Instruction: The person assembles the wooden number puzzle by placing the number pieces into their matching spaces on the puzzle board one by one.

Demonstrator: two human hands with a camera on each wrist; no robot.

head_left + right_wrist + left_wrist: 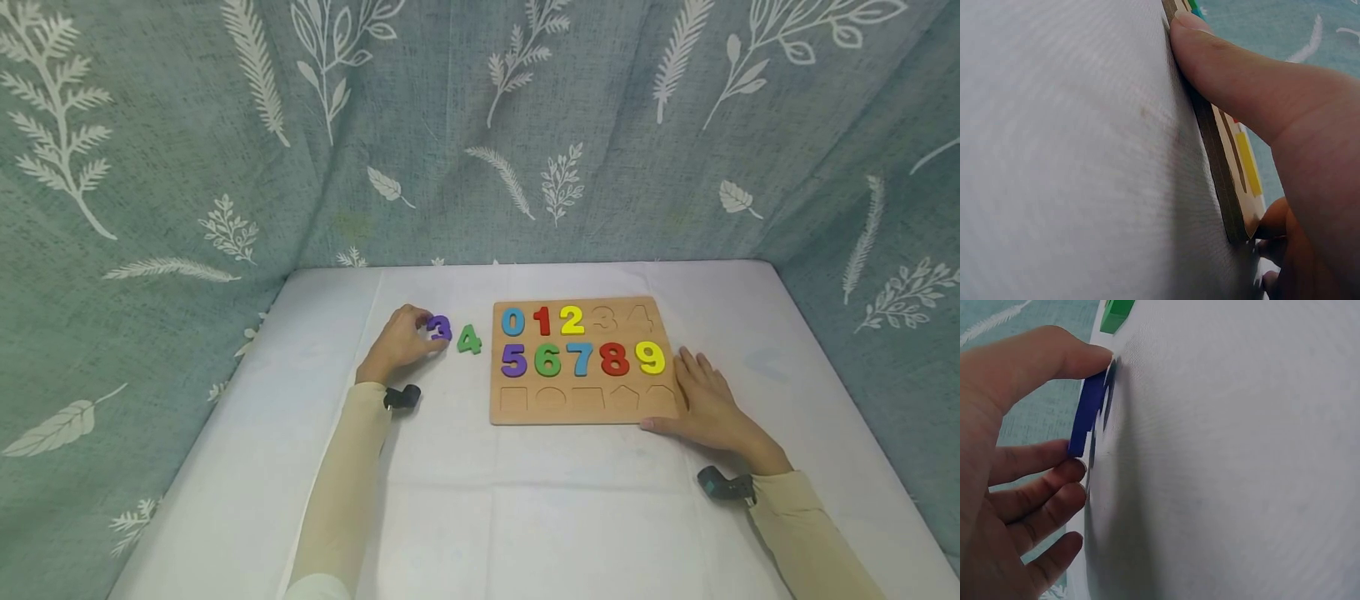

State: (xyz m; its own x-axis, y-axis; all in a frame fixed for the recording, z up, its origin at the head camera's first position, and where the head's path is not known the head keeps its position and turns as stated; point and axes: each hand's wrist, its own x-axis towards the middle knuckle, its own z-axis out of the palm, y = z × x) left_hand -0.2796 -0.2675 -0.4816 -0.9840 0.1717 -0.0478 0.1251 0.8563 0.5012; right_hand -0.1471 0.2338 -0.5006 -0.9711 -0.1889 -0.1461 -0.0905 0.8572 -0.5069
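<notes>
In the head view my left hand (400,340) pinches a purple number 3 piece (441,327) between thumb and fingers, left of the puzzle board. The left wrist view has the 3 piece (1088,412) edge-on, just above or touching the cloth; which I cannot tell. A green number 4 piece (469,339) lies between it and the board. My right hand (708,408) rests at the lower right corner of the wooden number board (551,412), fingers fairly straight along the right side, thumb against the front edge. In the right wrist view the thumb (1229,62) touches the board's edge.
Number pieces 0, 1, 2 and 5 through 9 sit in the board. The outlines for 3 (604,317) and 4 (640,317) show bare wood, as does a bottom row of shape outlines. White cloth (570,517) covers the table; patterned green fabric (450,125) surrounds it.
</notes>
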